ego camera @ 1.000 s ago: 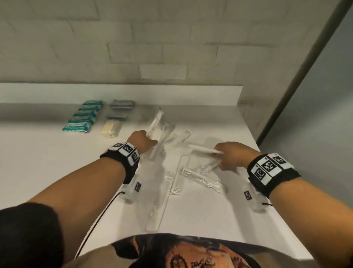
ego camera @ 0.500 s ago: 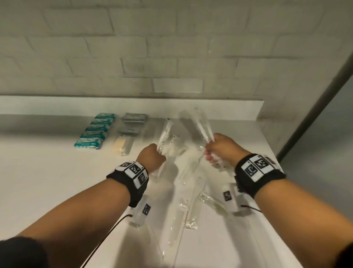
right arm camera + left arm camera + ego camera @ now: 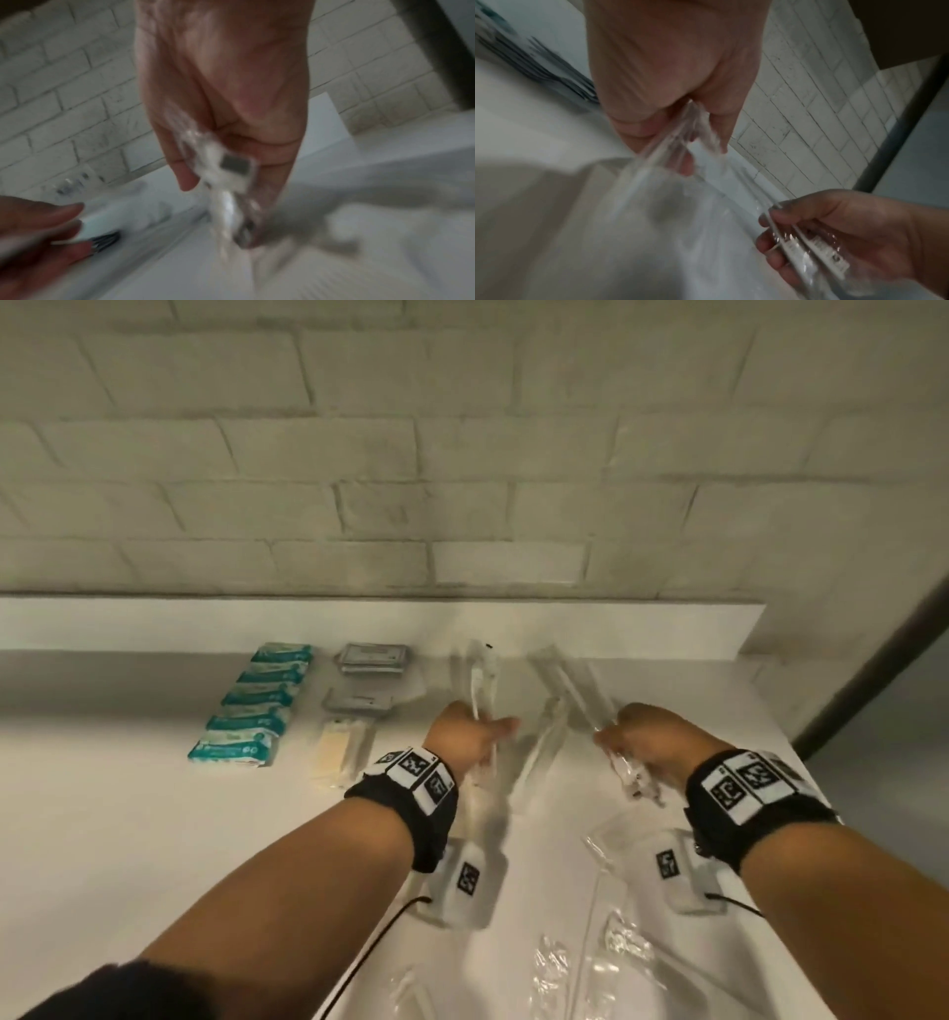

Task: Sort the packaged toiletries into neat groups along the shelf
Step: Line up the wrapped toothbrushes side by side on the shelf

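My left hand [image 3: 475, 737] grips clear-wrapped toothbrush packets [image 3: 482, 680] that stick up toward the wall; the left wrist view shows its fingers [image 3: 639, 130] curled round the wrappers [image 3: 677, 138]. My right hand [image 3: 642, 742] grips another bunch of wrapped toothbrushes [image 3: 575, 690], tilted up and left; their lower ends [image 3: 226, 168] show under the palm in the right wrist view. One more clear packet [image 3: 542, 747] lies on the white shelf [image 3: 128, 814] between the hands. Several loose clear packets [image 3: 616, 947] lie near the front right.
At the back left lie a row of teal packets [image 3: 251, 706], grey flat packets [image 3: 372, 657] and a cream packet [image 3: 336, 752] in front of them. A raised white ledge [image 3: 154, 621] and brick wall close the back; the shelf's right edge runs past my right wrist.
Both hands have lifted their toothbrush bundles off the shelf and carried them toward the back wall. The right hand picked its bunch up from the pile.
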